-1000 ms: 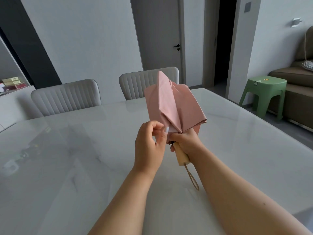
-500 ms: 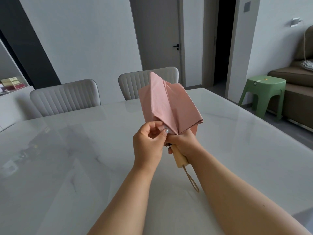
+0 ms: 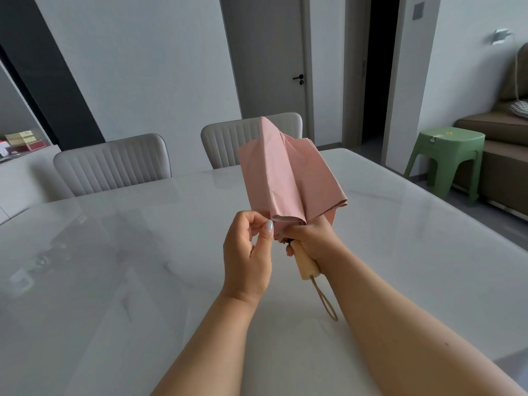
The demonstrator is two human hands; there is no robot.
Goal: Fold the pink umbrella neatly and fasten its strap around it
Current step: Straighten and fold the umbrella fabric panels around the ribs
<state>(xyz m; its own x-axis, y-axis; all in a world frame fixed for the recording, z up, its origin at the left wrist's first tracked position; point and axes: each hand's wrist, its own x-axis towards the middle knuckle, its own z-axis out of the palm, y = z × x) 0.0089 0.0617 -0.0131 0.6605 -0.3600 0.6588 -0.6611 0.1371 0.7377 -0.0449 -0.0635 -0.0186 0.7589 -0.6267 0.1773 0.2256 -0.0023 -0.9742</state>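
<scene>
- We see a pale glossy bench (image 3: 114, 267) filling the near scene, with two grey chairs (image 3: 113, 164) at its far edge.
- A green stool (image 3: 448, 155) stands at far right, beside a brown sofa (image 3: 505, 155).
- The pink umbrella (image 3: 288, 178) is held upright above the bench's middle, its canopy loosely pleated.
- Our right hand (image 3: 314, 238) grips the umbrella just above its wooden handle (image 3: 305, 264).
- Our left hand (image 3: 247, 252) seems to pinch the canopy's lower left edge, thumb against fingers.
- A tan loop cord (image 3: 325, 301) hangs from the handle.
</scene>
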